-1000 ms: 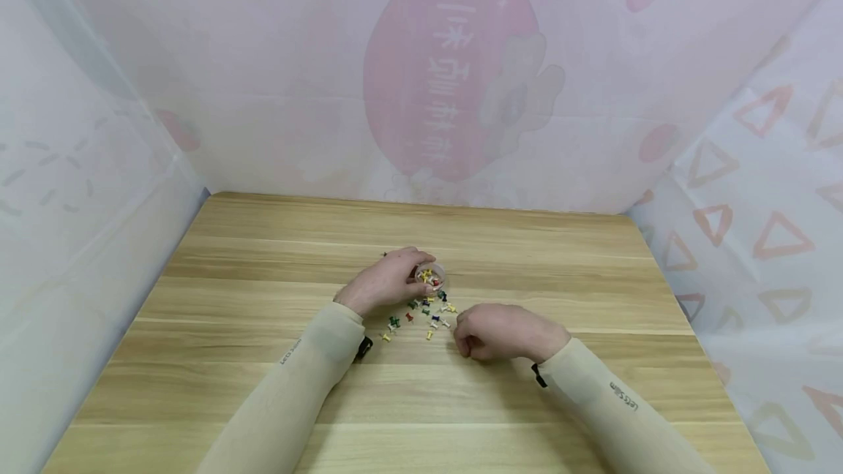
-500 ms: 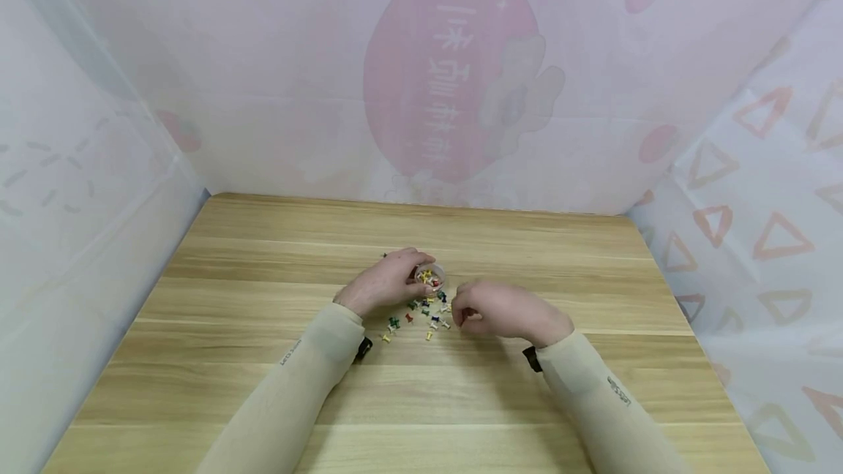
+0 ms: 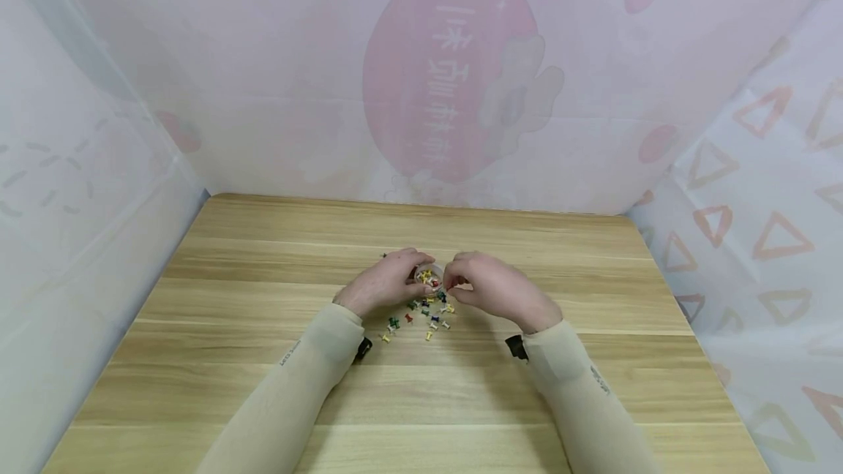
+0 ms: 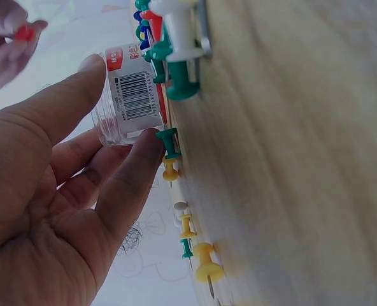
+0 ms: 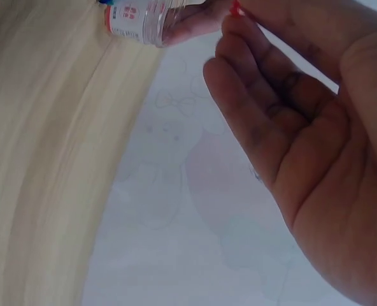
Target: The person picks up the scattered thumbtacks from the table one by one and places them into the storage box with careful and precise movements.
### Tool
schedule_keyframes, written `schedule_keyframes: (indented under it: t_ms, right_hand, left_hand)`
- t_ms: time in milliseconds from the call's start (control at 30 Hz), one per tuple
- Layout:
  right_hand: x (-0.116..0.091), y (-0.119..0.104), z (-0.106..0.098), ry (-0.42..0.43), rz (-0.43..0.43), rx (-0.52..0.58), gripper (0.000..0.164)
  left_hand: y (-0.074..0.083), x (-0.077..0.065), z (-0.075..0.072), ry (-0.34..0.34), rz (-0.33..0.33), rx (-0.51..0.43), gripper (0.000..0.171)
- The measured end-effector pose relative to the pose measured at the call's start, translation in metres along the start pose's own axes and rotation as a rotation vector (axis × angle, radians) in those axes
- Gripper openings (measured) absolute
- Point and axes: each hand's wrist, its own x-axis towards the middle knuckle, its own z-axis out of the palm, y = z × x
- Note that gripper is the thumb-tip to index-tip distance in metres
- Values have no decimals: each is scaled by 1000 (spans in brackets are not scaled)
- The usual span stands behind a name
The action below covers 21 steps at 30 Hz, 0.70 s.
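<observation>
A small clear plastic jar [image 4: 135,92] with a barcode label stands on the wooden table, partly filled with push pins of mixed colours. My left hand [image 3: 388,281] holds it from the side, thumb and fingers around its wall. Just right of the jar's mouth, my right hand [image 3: 498,288] pinches a red push pin [image 5: 235,7] between thumb and fingertip. That pin is held above the table, apart from the jar. Loose push pins lie scattered in front of the jar, among them a green push pin [image 3: 394,322] and a yellow push pin [image 4: 207,262].
The wooden table [image 3: 395,408] runs under both arms. A printed pale fabric wall [image 3: 276,137] rises behind its far edge, with more fabric at the left and right sides. One dark push pin [image 3: 385,255] lies beyond the left hand.
My right hand has moved away from me and slightly up, from the right of the loose pins to beside the jar's mouth. The left hand and the jar have stayed in place.
</observation>
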Motion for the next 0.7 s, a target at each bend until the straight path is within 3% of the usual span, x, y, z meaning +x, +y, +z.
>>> schedule_keyframes:
  t_ms: [333, 700]
  right_hand:
    - [17, 8, 18, 123, 109, 10, 12]
    - [25, 15, 33, 108, 168, 5, 20]
  left_hand:
    - [-2, 1, 1, -2, 27, -30, 59]
    - [-1, 0, 1, 4, 21, -17, 59]
